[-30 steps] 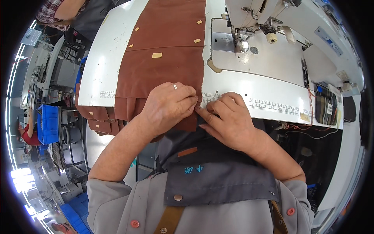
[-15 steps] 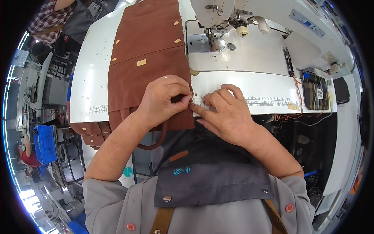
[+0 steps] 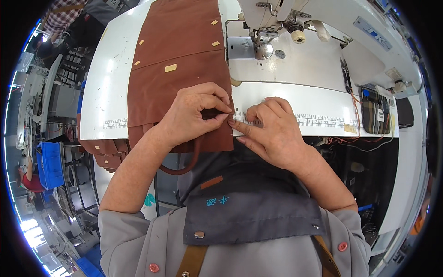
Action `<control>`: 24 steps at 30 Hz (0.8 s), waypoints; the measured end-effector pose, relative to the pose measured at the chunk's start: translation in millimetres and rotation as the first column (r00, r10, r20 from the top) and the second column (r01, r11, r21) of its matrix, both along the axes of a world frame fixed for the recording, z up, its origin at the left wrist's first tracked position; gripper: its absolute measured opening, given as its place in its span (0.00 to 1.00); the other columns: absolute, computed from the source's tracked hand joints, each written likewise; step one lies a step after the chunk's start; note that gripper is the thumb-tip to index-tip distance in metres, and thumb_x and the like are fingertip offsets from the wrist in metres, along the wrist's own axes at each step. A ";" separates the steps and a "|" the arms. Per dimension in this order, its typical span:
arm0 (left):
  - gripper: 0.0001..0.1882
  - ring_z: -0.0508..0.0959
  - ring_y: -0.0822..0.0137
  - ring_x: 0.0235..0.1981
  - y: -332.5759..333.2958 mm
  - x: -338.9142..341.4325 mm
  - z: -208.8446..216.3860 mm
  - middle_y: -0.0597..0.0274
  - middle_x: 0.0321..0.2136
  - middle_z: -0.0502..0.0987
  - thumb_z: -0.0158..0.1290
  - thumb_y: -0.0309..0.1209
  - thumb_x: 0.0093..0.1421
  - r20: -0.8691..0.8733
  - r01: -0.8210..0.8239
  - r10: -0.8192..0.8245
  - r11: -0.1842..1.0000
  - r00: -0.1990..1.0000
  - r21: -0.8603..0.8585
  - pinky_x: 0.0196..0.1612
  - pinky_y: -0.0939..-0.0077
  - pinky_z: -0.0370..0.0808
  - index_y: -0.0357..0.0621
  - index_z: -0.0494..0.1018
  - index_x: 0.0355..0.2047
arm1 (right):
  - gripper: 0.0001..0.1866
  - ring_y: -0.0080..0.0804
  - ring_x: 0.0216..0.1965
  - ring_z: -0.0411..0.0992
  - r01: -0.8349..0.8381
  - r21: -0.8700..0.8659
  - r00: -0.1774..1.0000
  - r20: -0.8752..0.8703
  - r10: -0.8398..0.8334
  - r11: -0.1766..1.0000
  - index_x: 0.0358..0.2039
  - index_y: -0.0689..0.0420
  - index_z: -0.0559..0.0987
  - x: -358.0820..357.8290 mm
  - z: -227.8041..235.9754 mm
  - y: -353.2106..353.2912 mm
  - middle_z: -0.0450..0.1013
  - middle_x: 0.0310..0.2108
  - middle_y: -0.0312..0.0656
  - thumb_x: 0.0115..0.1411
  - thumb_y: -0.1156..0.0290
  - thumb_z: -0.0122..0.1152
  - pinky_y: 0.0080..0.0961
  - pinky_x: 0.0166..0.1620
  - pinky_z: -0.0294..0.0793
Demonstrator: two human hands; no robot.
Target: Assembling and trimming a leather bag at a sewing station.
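Head view: here's the left hand point(image 3: 194, 111), fingers pinching the brown panel point(image 3: 184, 85) at its right edge; the right hand point(image 3: 277, 131) sits just beside, its grip unclear. The panel drapes across the worktop point(image 3: 108, 87), left of the sewing machine point(image 3: 318, 41).

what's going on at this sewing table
A person's left hand pinches the right edge of a brown panel, while the right hand meets that same edge, forefinger extended. The panel lies on a white table, its near end overhanging, a brown loop hanging below. The sewing machine stands beyond, to the right.
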State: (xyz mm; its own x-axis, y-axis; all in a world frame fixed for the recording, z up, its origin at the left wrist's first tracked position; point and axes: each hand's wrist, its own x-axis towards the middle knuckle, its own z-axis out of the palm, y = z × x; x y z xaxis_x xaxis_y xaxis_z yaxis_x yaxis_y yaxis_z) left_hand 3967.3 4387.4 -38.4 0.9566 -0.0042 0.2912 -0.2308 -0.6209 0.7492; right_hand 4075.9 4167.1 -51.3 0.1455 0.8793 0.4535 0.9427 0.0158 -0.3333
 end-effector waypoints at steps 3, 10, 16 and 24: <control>0.07 0.83 0.65 0.37 0.7 -1.1 -1.3 0.62 0.35 0.80 0.63 0.19 0.49 0.006 -0.008 0.008 1.000 1.000 -0.003 0.40 0.74 0.80 0.37 0.82 0.31 | 0.23 0.37 0.40 0.68 0.006 -0.018 1.000 -0.011 -0.006 1.000 0.48 0.45 0.85 -0.3 0.7 0.3 0.69 0.36 0.34 0.49 0.66 0.73 0.39 0.51 0.66; 0.07 0.82 0.63 0.36 -2.3 -2.3 -4.3 0.63 0.35 0.80 0.63 0.20 0.49 0.056 -0.027 0.024 0.998 0.998 0.051 0.39 0.71 0.80 0.39 0.82 0.30 | 0.16 0.34 0.40 0.69 0.026 0.000 1.000 -0.003 -0.026 1.000 0.43 0.48 0.86 -3.2 2.9 2.0 0.70 0.35 0.34 0.51 0.65 0.72 0.36 0.52 0.67; 0.05 0.80 0.61 0.36 -5.2 -3.4 -6.0 0.64 0.33 0.79 0.63 0.21 0.48 0.149 -0.038 0.012 0.985 0.989 0.170 0.39 0.67 0.77 0.40 0.81 0.27 | 0.17 0.34 0.40 0.69 0.038 -0.004 0.999 0.031 -0.038 0.999 0.44 0.47 0.86 -4.0 3.6 1.0 0.70 0.36 0.34 0.51 0.65 0.72 0.36 0.51 0.67; 0.08 0.80 0.64 0.36 -2.5 -3.9 -2.8 0.64 0.33 0.79 0.65 0.20 0.46 0.153 -0.050 0.002 0.948 0.988 0.315 0.42 0.71 0.77 0.42 0.83 0.29 | 0.18 0.35 0.41 0.69 0.035 -0.001 0.999 0.024 -0.035 0.999 0.44 0.47 0.86 -3.0 3.2 -0.8 0.70 0.37 0.34 0.51 0.64 0.72 0.36 0.51 0.67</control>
State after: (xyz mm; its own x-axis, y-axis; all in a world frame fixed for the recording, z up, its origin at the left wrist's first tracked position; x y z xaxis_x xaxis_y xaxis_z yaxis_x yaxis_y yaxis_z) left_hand 3963.4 4384.9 -41.2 0.9036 -0.0952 0.4177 -0.3049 -0.8278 0.4710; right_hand 4072.8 4166.3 -48.1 0.1659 0.8742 0.4563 0.9502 -0.0180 -0.3110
